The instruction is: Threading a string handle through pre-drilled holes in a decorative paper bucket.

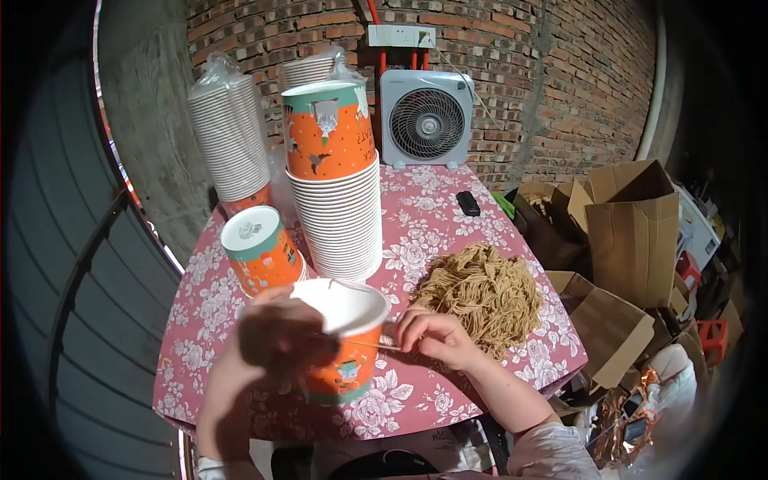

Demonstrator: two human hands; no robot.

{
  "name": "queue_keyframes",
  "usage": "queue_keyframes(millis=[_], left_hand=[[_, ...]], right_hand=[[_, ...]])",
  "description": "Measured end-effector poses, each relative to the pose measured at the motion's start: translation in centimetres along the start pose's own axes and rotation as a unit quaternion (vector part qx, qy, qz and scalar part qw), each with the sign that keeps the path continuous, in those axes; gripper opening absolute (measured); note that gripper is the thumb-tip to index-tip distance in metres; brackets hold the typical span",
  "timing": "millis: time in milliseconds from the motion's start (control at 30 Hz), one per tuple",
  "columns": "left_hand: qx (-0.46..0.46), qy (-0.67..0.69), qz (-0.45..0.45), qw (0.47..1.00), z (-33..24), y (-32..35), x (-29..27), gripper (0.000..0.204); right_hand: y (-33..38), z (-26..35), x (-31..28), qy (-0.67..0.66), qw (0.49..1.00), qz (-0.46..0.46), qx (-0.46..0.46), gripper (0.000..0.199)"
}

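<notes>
An orange paper bucket (352,372) with a white inside and a green lower band stands upright at the table's near side, between my hands. A thin tan cord (370,344) runs across its front. My right hand (438,336) pinches one end of that cord beside the bucket's right wall. My left hand (284,330), in deep shadow, is closed at the bucket's left side, where the cord runs into its fingers; their exact grip is hard to see. To the right lies a loose heap of similar tan cords (484,296).
A tall stack of upturned buckets (336,216) stands behind, with a shorter upturned bucket stack (264,252) at its left. Bagged bucket stacks (230,140) are farther back. A box fan (428,120) and a small black object (468,203) sit on the flowered tablecloth (408,232). Cardboard boxes (632,240) crowd the right.
</notes>
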State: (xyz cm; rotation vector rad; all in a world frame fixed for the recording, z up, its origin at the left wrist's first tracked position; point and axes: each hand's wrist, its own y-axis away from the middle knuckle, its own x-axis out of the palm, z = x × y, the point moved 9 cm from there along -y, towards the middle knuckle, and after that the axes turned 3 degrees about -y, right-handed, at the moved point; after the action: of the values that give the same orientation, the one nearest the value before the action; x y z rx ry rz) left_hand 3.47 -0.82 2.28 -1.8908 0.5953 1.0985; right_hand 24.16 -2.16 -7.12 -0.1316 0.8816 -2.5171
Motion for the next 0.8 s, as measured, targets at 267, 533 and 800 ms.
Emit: queue_keyframes(millis=[267,533,800], left_hand=[[-0.224,0.688,-0.257,0.640,22.6,3.3,-2.9,0.028],[-0.411,0.583,-0.462,0.526,36.2,10.1,3.5,0.020],[-0.438,0.339,-0.544,0.631,34.6,11.9,-0.4,0.033]], right_hand=[[0.5,-2.6,3.8,0.018,0.988,0.145,0.054,0.036],[1.3,-4.8,5.4,0.007,0.969,0.190,0.159,0.041],[1.7,-5.3,6.5,0.063,0.954,0.218,0.194,0.036]])
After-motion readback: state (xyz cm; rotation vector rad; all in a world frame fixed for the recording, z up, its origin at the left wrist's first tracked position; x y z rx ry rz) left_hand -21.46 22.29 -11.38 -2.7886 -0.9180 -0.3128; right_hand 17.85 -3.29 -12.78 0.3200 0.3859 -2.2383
